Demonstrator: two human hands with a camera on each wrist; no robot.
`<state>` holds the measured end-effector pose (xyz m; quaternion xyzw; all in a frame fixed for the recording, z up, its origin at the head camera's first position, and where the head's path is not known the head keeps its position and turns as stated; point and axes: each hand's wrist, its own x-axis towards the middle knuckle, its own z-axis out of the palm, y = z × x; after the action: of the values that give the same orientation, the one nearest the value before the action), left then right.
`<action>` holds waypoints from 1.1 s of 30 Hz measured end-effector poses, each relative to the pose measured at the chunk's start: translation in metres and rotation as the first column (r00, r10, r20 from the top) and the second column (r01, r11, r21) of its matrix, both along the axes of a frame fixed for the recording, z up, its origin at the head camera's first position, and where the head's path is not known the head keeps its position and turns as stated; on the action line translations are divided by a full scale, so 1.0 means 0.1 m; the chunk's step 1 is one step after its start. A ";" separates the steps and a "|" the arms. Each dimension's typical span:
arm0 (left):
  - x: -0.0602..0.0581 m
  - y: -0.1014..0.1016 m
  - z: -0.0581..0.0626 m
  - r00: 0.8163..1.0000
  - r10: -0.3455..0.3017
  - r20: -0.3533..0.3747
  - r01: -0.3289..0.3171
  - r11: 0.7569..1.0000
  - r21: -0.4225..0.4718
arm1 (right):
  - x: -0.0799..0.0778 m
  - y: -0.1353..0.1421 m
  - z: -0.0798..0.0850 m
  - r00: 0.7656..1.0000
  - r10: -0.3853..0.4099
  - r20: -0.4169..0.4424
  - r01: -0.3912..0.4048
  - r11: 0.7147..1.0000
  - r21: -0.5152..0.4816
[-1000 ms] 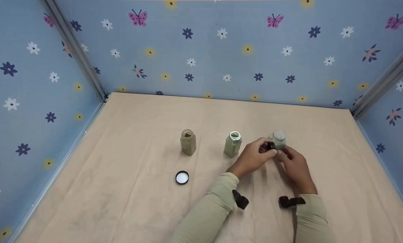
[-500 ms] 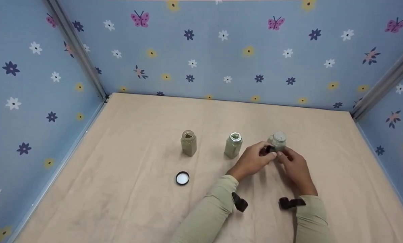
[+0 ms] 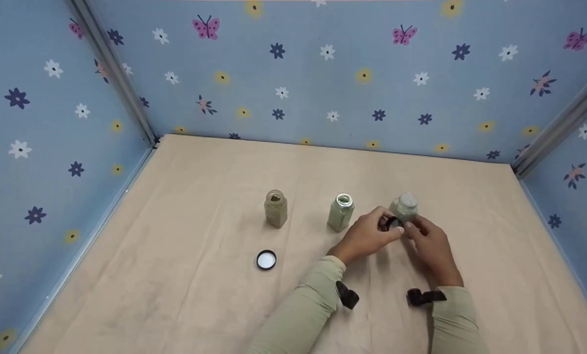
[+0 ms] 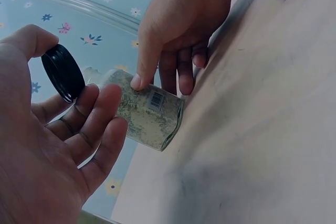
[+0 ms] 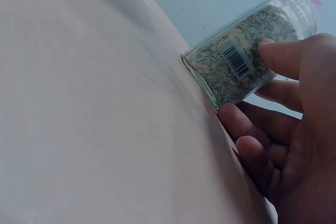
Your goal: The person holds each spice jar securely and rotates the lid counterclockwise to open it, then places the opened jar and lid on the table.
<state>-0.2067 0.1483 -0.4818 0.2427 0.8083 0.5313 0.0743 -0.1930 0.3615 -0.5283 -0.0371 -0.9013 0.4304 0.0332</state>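
At the right of the head view stands a spice jar with a pale top. Its dried greenish flakes and barcode label show in the right wrist view. My right hand grips it low down, thumb on the near side and a finger behind. Close beside it, my left hand pinches a black screw cap between thumb and fingers. That cap is tilted on edge, apart from the jar. A second uncapped jar with green contents stands left of my left hand.
Further left stands another uncapped jar with brownish-green contents. In front of it a black cap lies with its white inside facing up. Flowered blue panels enclose the cloth-covered table at the back and sides.
My left hand has drawn the cap slightly down, away from the jar's top, and tipped it so more of its inside shows. My right hand stays on the jar.
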 end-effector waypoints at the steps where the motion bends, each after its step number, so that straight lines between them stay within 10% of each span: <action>1: 0.00 0.00 0.00 1.000 0.000 0.000 0.000 1.000 -0.007 | 0.00 0.00 0.00 1.000 0.000 -0.006 0.000 1.000 0.002; 19: 0.08 0.00 -0.04 0.994 -0.059 -0.087 0.043 0.983 -0.177 | 0.02 0.00 0.00 1.000 -0.005 -0.003 0.005 0.998 -0.057; 33: 0.19 0.06 -0.05 0.972 -0.189 -0.138 0.099 0.868 -0.487 | 0.02 -0.01 -0.01 0.999 0.011 -0.049 -0.014 0.999 -0.052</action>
<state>-0.1874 0.1546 -0.4871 0.3241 0.8969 0.2846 0.0975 -0.1908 0.3609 -0.5289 -0.0217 -0.8889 0.4547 0.0516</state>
